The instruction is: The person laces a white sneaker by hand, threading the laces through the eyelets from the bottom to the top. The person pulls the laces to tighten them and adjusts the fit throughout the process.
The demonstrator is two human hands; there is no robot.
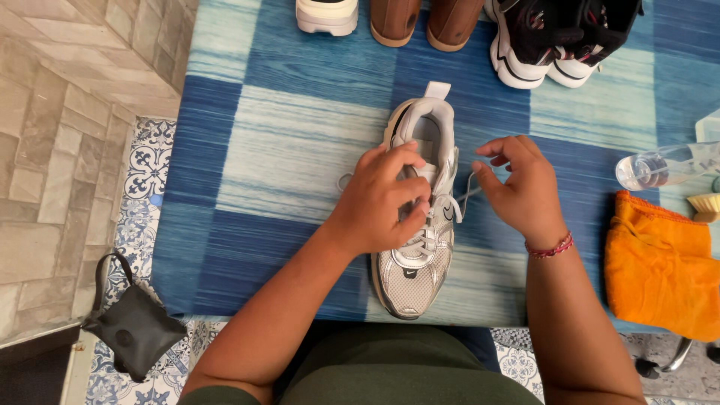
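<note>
The left hand [386, 196] lies on top of the silver and white sneaker [420, 225], fingers curled over the tongue and pressing the laces down. The right hand [521, 187] is just beside the sneaker, with finger and thumb pinched on the end of a white shoelace [466, 189] that runs back to the shoe. The sneaker sits in the middle of a blue checked cloth [285, 150], toe pointing toward the person. It looks like the lacing step; the hands would need a steady pull on that lace.

Beyond the sneaker stand brown boots [426, 21] and black and white shoes [559, 37]. Off past the right hand lie an orange rag [660, 262] and a clear plastic bottle [664, 165], its label too blurred to tell. A small black bag [131, 322] rests on the floor on the far side.
</note>
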